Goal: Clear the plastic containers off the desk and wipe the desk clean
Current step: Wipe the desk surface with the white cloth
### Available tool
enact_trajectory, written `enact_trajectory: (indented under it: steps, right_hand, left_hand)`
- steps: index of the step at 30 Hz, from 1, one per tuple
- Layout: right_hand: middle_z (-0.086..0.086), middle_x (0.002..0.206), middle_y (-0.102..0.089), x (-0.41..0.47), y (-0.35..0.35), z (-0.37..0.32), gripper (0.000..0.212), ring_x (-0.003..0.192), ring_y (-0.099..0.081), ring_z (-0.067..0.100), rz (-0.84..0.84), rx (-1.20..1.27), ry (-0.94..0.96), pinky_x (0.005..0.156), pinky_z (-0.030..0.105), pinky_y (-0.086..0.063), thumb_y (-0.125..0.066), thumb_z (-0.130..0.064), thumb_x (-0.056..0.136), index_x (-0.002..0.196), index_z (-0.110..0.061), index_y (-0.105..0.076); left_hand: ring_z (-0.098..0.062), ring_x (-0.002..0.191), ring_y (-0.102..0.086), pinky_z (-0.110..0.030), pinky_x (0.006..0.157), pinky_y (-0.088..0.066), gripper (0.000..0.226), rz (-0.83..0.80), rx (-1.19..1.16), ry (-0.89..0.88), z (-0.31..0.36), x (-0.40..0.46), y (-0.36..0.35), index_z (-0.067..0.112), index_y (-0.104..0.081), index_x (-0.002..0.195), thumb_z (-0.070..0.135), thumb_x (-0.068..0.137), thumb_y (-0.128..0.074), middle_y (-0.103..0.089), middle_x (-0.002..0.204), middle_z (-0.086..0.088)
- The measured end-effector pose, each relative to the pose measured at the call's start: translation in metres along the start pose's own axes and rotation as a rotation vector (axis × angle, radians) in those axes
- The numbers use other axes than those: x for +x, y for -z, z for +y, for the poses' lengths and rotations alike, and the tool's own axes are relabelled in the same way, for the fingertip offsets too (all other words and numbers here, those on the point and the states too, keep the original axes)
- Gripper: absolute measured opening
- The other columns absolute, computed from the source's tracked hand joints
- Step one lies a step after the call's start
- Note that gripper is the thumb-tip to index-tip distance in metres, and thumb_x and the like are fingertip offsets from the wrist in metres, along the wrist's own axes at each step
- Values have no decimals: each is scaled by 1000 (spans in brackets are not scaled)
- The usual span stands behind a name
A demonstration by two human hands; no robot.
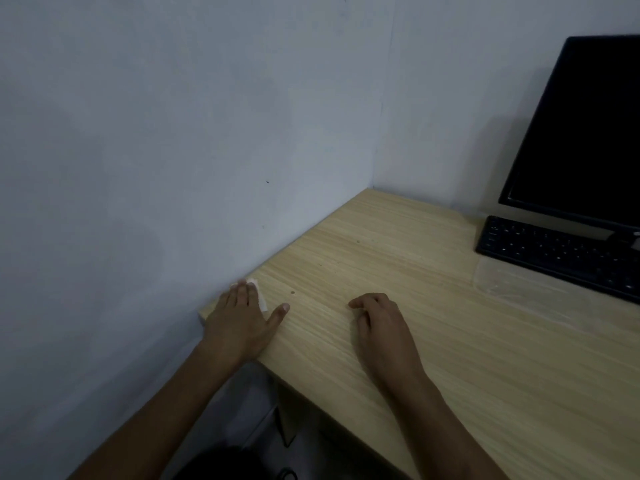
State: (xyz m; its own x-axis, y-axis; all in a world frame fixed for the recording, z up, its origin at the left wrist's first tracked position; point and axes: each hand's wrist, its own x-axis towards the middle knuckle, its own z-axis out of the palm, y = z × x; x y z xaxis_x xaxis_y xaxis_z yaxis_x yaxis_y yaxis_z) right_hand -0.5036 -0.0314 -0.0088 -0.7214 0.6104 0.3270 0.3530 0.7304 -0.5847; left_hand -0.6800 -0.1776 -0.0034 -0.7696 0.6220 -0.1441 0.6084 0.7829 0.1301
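Desk (433, 306) — pale wood grain, small dark specks, white tissue (258, 292) under left hand (242, 320)

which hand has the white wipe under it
The left hand, flat at the desk's corner by the wall, presses the white wipe, which shows past its fingers. The right hand rests loosely curled on bare wood with nothing under it.

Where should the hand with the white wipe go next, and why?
Probably slide the left hand, which presses the white wipe flat at the desk's wall-side corner, forward and right toward the small dark spot and the green specks beyond. Those marks show on the wood. The right hand rests loosely curled, holding nothing.
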Motion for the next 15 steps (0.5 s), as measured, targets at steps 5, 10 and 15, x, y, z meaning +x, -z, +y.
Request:
enact_trajectory:
  steps: [5, 10, 15]
  right_hand:
    - [-8, 118, -52, 0, 0, 0, 28, 106, -43, 4, 3, -7, -2, 83, 13, -29, -41, -11, 99, 117, -20, -60]
    - [-8, 118, -52, 0, 0, 0, 28, 104, -41, 2, 5, 0, 0, 83, 12, -29, -41, -11, 98, 117, -20, -61]
    - [-8, 120, -51, 1, 2, -1, 28, 106, -42, 1, -18, -2, 1, 84, 12, -30, -40, -13, 99, 118, -21, -60]
  left_hand:
    - [-26, 148, 0, -36, 120, 3, 99, 21, 26, 192, 10, -7, 3, -5, 6, 149, 72, 89, -12, 2, 159, -20]
    - [-24, 148, 3, -35, 120, 5, 96, 32, -33, 53, 33, 9, 3, -2, 4, 151, 71, 90, -14, 4, 160, -17]
    - [-16, 148, 5, -32, 120, 4, 86, -48, -82, -202, 30, 21, 4, 7, 4, 153, 66, 94, -17, 5, 162, -8]
